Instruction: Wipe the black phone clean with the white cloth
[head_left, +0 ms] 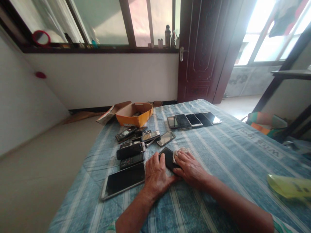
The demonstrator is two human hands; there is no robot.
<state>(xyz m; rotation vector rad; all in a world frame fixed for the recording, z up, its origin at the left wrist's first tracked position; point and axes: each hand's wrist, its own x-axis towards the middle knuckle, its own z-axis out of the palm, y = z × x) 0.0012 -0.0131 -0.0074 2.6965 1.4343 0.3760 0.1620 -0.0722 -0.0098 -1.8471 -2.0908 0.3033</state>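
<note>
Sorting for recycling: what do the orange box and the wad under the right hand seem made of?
The orange box: likely cardboard, matte, with folded flaps and a brown inside. The wad under the right hand: probably soft cloth or tissue, whitish and crumpled.

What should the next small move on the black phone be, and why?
Probably sweep the cloth leftward across the phone. The right hand presses the cloth on its right edge only, the left hand braces its left side, and most of the dark screen lies uncovered.

Striped blue sheet (218,155) bears phones (193,120) and box (131,121).
</note>
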